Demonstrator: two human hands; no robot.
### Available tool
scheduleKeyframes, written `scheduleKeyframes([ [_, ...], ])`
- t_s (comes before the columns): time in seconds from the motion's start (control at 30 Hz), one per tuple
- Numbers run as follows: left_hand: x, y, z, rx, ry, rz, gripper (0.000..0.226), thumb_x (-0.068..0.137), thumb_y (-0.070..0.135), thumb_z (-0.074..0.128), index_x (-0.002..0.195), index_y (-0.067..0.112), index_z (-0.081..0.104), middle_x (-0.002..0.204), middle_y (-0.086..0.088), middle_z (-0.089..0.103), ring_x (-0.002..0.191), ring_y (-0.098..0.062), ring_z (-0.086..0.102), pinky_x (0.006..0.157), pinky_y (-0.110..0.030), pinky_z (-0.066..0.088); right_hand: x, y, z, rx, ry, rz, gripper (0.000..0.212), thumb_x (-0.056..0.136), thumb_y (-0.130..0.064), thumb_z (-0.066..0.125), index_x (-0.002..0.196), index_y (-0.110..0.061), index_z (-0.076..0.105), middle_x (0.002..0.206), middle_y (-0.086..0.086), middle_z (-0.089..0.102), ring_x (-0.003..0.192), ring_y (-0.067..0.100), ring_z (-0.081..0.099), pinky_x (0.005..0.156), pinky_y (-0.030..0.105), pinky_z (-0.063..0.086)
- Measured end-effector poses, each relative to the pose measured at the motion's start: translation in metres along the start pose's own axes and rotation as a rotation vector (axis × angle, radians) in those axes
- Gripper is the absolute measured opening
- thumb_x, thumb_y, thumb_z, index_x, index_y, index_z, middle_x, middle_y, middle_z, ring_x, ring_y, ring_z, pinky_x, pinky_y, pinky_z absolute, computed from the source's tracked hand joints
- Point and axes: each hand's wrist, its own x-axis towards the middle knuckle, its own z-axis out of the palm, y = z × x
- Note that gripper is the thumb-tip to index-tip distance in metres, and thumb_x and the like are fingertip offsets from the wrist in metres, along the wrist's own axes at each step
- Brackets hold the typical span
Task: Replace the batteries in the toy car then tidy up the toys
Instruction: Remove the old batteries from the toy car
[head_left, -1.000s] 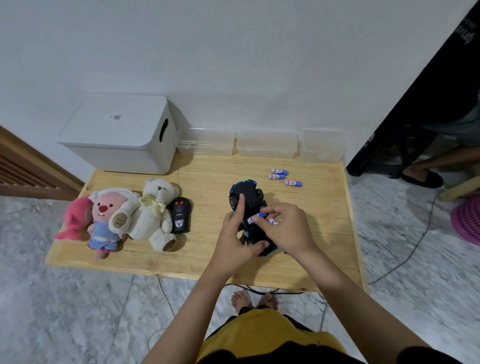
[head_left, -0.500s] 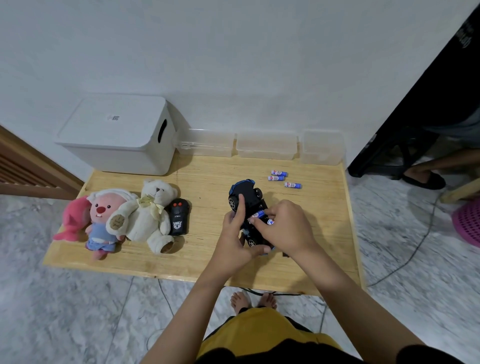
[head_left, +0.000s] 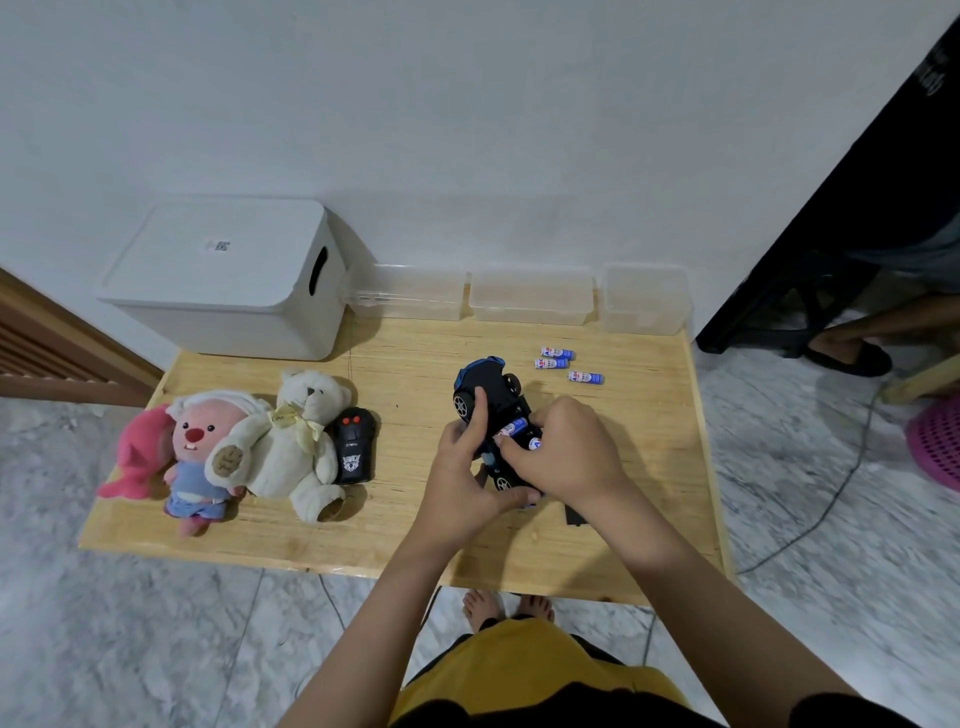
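The black and blue toy car (head_left: 485, 387) lies upside down on the wooden table (head_left: 415, 364), wheels up. My left hand (head_left: 465, 467) grips its left side, thumb along the underside. My right hand (head_left: 563, 452) holds blue and white batteries (head_left: 511, 428) at the car's open battery bay, fingertips pressing on them. Three more batteries (head_left: 556, 358) lie loose on the table just beyond the car. A small black piece (head_left: 574, 517), probably the battery cover, peeks out under my right wrist.
A black remote control (head_left: 353, 447) lies beside a cream teddy bear (head_left: 301, 436), a pink plush (head_left: 200, 452) and a red-pink plush (head_left: 137, 457) at the left. A white lidded bin (head_left: 228, 280) and three clear boxes (head_left: 530, 296) line the wall. Another person's foot (head_left: 852, 353) is at right.
My right hand has shifted slightly left and lower over the battery bay, pushing the batteries in. The left hand keeps its grip on the car.
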Motion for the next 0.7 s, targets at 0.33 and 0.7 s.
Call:
scheduleKeyframes([
  [0.33, 0.0, -0.003, -0.004, -0.018, 0.018, 0.007, 0.122, 0.058, 0.008, 0.088, 0.144, 0.05, 0.013, 0.116, 0.004, 0.041, 0.111, -0.016, 0.05, 0.079, -0.013, 0.048, 0.006, -0.002, 0.005, -0.017, 0.041, -0.054, 0.04, 0.077, -0.028, 0.059, 0.049, -0.007, 0.041, 0.047, 0.0, 0.033, 0.048, 0.018, 0.037, 0.042, 0.026, 0.021],
  [0.7, 0.004, 0.002, -0.007, -0.02, 0.049, 0.032, 0.123, 0.056, 0.008, 0.089, 0.146, 0.047, 0.014, 0.116, 0.002, 0.04, 0.11, -0.013, 0.049, 0.082, -0.017, 0.05, 0.001, -0.007, 0.003, 0.099, 0.085, -0.051, 0.034, 0.076, -0.04, 0.072, 0.094, -0.012, 0.073, 0.093, 0.008, 0.064, 0.087, 0.023, 0.061, 0.073, 0.038, 0.052],
])
